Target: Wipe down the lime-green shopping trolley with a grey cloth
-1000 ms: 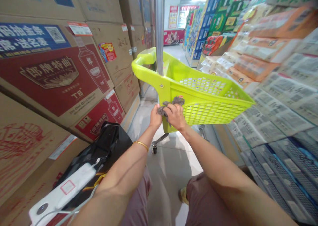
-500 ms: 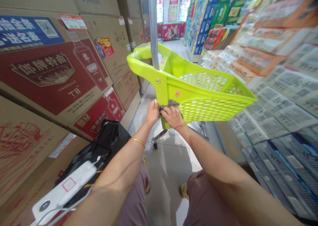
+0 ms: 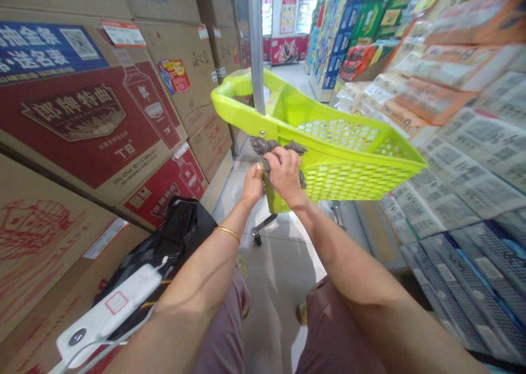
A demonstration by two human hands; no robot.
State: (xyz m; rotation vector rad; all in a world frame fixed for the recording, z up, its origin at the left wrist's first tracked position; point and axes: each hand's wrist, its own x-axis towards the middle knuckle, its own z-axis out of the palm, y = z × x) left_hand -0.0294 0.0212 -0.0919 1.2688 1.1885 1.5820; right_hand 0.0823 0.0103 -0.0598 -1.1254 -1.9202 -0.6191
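A lime-green plastic shopping basket cart (image 3: 349, 160) stands in front of me, fixed to a metal pole (image 3: 255, 45) with wheeled legs beneath. My right hand (image 3: 285, 174) presses a crumpled grey cloth (image 3: 267, 148) against the basket's near end panel, its fingers curled over the fabric. Lower and to the left, my left hand (image 3: 252, 183) grips the left edge of that same panel, thumb uppermost. Most of its fingers are hidden behind the panel. A gold bangle (image 3: 228, 232) circles the left wrist.
Stacked cartons (image 3: 78, 111) line the left side. On them rest a black bag (image 3: 184, 226) and a white device with a cable (image 3: 110, 308). Shelves of packaged paper goods (image 3: 447, 138) rise on the right. A tiled floor (image 3: 271, 286) runs between.
My right hand has moved up the panel with the grey cloth, and more of the cloth now shows. The left hand stays in place.
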